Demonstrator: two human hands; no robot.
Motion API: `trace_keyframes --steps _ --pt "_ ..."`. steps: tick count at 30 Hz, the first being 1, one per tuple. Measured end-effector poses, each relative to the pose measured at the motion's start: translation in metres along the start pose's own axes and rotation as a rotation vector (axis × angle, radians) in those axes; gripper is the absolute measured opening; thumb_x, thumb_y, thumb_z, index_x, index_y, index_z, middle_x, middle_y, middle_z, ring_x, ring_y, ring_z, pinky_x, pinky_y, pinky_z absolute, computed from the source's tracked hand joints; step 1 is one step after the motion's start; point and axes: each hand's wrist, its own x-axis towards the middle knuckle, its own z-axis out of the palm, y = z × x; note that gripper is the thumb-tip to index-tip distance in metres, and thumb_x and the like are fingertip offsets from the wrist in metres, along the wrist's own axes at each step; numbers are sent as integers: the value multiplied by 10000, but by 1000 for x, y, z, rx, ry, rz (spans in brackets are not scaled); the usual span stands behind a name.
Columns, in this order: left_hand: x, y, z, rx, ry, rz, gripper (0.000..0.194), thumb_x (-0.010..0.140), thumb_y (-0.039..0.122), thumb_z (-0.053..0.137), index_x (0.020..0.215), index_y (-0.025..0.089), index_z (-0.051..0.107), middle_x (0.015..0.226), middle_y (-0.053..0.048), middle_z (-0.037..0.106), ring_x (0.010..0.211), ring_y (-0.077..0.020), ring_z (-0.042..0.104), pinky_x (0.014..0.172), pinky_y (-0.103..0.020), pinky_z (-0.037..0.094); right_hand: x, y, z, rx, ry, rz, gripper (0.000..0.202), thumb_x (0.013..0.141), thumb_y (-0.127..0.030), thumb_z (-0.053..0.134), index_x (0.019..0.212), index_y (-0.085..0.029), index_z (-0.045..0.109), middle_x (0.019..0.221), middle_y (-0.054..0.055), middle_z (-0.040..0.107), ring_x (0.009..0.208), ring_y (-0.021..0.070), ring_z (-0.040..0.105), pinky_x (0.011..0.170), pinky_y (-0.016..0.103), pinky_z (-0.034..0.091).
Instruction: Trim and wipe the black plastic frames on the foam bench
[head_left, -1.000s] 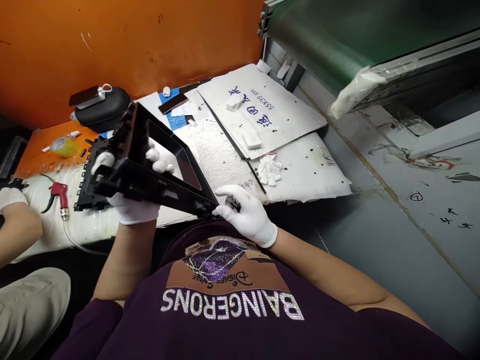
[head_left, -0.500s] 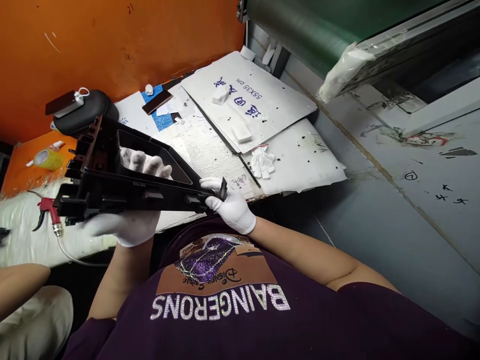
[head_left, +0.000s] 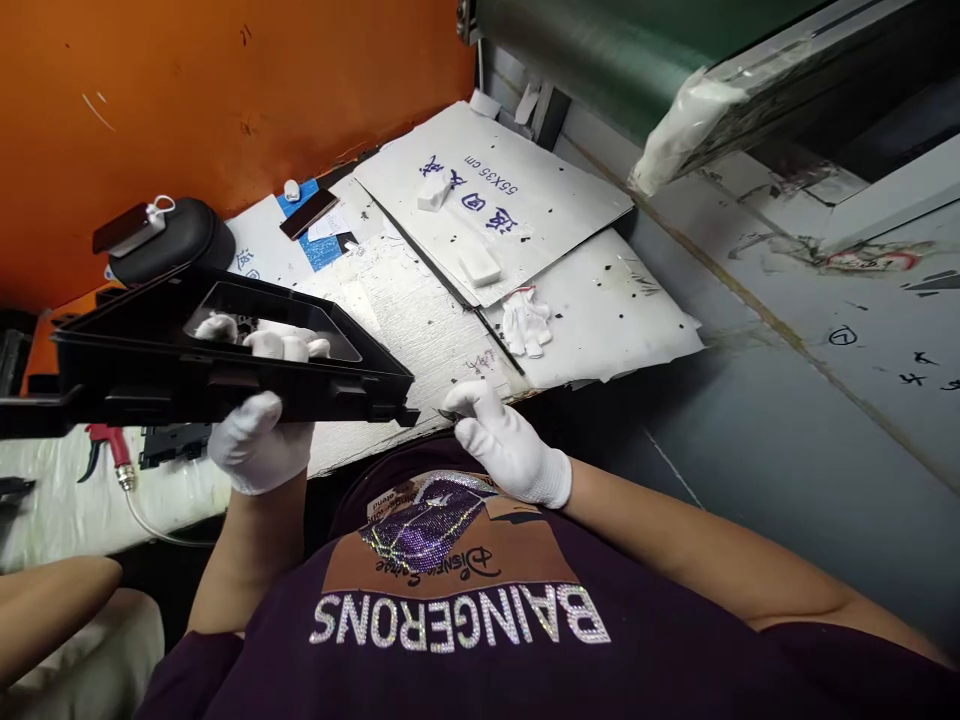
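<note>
A black plastic housing (head_left: 300,385), tapering towards its right end, is held up over the table edge by my left hand (head_left: 259,450). My gloved thumb presses its near side, and white glove fingers show in the housing's window. My right hand (head_left: 510,445), also in a white glove, is apart from the housing's narrow end. Its thumb and forefinger pinch a small dark piece (head_left: 448,414), mostly hidden by the fingertips.
Left lie a red air blow gun (head_left: 112,450) with a hose and another black part (head_left: 176,443). Behind are a black case (head_left: 180,235) and a phone (head_left: 309,214). A spare glove (head_left: 526,322) and white blocks lie right. Another person's arm (head_left: 56,610) shows lower left.
My right hand has come away from the housing's narrow end, moving right and down with the small dark piece. The housing has shifted left and tipped flatter in my left hand.
</note>
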Motion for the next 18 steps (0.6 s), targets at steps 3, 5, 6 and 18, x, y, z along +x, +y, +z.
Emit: trace_keyframes --steps 3,5,6,18 --pt "2 1 -3 -11 -75 137 432 625 241 843 969 281 585 592 107 320 518 -69 330 705 -305 493 3 2 -2 25 -97 41 214 1012 -421 525 1039 -218 589 897 22 675 790 162 652 771 314 543" --pt "1 2 -2 -2 -47 130 460 603 267 853 980 269 588 584 113 300 511 -65 304 694 -307 487 11 3 -1 84 -139 64 142 966 -350 592 977 -211 620 896 19 692 824 166 663 802 315 538" --pt "-1 3 -1 16 -8 113 472 588 251 851 977 280 585 593 111 298 516 -65 304 696 -310 483 14 3 0 117 -153 76 126 947 -330 611 952 -206 632 886 20 696 827 166 666 804 314 536" --pt "-1 6 -11 122 -20 106 265 610 204 700 752 313 505 607 41 152 528 -134 361 586 -330 447 29 7 -7 248 -213 77 105 876 -284 698 846 -184 704 828 24 713 806 162 671 825 327 537"
